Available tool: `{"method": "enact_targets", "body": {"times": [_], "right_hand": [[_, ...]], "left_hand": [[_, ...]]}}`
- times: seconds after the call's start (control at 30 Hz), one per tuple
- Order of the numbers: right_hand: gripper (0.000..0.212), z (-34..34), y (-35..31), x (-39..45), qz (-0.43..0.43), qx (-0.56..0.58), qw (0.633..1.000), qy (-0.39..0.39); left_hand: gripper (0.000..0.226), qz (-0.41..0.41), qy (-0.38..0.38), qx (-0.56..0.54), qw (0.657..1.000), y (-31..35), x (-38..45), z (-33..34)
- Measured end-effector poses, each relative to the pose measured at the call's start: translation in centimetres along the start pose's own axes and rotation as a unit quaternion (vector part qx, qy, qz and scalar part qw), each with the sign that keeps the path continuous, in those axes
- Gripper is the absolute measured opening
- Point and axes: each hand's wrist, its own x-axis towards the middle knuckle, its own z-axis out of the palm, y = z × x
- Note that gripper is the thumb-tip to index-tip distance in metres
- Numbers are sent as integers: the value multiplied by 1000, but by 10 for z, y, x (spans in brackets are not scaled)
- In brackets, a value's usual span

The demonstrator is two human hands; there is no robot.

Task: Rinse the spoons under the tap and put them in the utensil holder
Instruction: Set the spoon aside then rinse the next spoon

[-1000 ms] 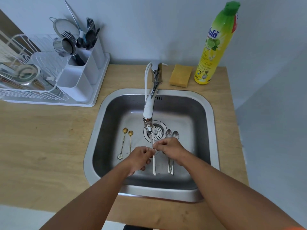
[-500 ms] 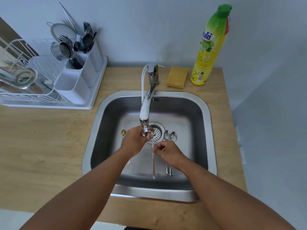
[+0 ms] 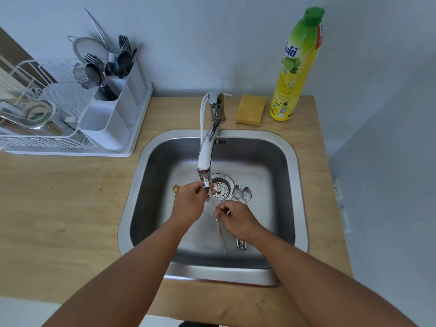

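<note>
Over the steel sink [image 3: 291, 175], my right hand [image 3: 237, 219] pinches a long silver spoon [image 3: 220, 234] by its stem, handle pointing toward me. My left hand [image 3: 191, 201] is up at the tap nozzle [image 3: 205, 182], fingers around the spoon's bowl end, which is hidden by them. Water runs down there. Two silver spoons [image 3: 241, 195] lie side by side right of the drain. A gold spoon [image 3: 175, 188] lies at the left, mostly hidden by my left hand. The white utensil holder [image 3: 113, 114] stands at the back left with several utensils in it.
A white dish rack [image 3: 35, 128] with metal items sits left of the holder. A yellow sponge [image 3: 250, 109] and a tall yellow dish-soap bottle [image 3: 295, 72] stand behind the sink at the right. The wooden counter [image 3: 59, 208] ends right of the sink.
My left hand has moved from the spoon's stem up to the tap nozzle. My right hand has kept its hold on the long spoon and shifted slightly.
</note>
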Motion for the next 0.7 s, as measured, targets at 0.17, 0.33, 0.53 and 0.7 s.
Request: {"method": "enact_targets", "body": {"times": [0.17, 0.33, 0.53, 0.7], "right_hand": [[17, -1, 1, -6, -1, -8, 1000, 5], [18, 4, -2, -9, -32, -46, 998, 1], [12, 5, -3, -6, -45, -84, 995, 10], [8, 5, -2, -9, -56, -105, 993, 19]], "left_hand": [[7, -22, -49, -81, 995, -4, -13, 9], [5, 7, -22, -105, 994, -4, -22, 9], [20, 45, 20, -33, 998, -9, -27, 0], [10, 70, -1, -66, 995, -1, -34, 3]]}}
